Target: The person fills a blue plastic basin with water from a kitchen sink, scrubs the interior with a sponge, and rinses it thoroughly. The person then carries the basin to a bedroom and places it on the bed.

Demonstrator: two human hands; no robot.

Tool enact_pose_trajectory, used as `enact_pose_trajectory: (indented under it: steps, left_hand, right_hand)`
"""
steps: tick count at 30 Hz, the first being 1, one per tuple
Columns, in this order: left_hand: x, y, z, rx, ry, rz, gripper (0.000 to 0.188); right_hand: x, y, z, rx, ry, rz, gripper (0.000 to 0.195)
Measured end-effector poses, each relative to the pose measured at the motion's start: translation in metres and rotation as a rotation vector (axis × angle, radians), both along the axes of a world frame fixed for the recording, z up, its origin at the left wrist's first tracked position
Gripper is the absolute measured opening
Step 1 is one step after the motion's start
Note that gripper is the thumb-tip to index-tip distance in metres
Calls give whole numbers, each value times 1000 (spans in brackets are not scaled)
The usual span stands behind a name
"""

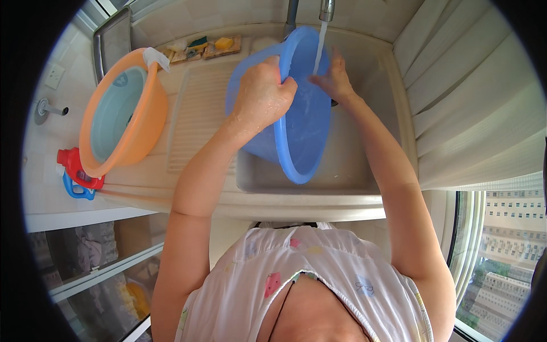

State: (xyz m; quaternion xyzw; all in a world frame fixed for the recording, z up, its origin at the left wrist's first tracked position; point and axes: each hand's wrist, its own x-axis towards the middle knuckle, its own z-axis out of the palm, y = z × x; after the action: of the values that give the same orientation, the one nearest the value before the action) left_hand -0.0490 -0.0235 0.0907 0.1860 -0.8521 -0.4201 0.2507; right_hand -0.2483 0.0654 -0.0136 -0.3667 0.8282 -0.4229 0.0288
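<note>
A blue plastic basin [305,128] is tilted on its side over the laundry sink [354,171]. My left hand [265,92] grips its upper left rim, with the thumb over the edge, and the skin is wet. Water runs from the metal faucet [327,10] into the basin. My right hand [335,79] is at the basin's right side with its fingers spread, close to the stream; whether it touches the basin wall I cannot tell.
Left on the ribbed washboard counter [205,119] stands an orange basin [158,111] with a light blue basin [107,124] inside and a white cloth [156,59] on its rim. Sponges [224,43] lie behind. Red [81,171] and blue [79,190] bottles stand far left; a curtain [478,98] hangs right.
</note>
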Motion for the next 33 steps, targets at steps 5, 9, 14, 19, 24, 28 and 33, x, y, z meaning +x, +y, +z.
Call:
enact_pose_trajectory:
  steps: [5,9,14,19,24,28,33]
  left_hand:
    - [-17,-7,2,-146,-217,-298,27]
    - [-29,-28,-6,-80,-171,-520,34]
    - [-100,-95,-53,-285,-166,-19,48]
    - [-164,-126,-91,-353,-351,151,58]
    - [-201,-148,-94,-143,-586,-65,74]
    - [-207,-146,-82,-157,-633,-57,84]
    - [-215,-155,-88,-296,-487,-8,80]
  right_hand:
    - [-8,-3,75,-123,440,378,66]
    - [-9,47,91,235,551,427,36]
    - [5,77,81,402,565,-8,32]
    - [29,88,93,549,570,-305,33]
    - [57,97,84,455,802,-134,25]
    - [60,89,68,335,1104,87,25]
    - [71,84,71,182,1314,389,29]
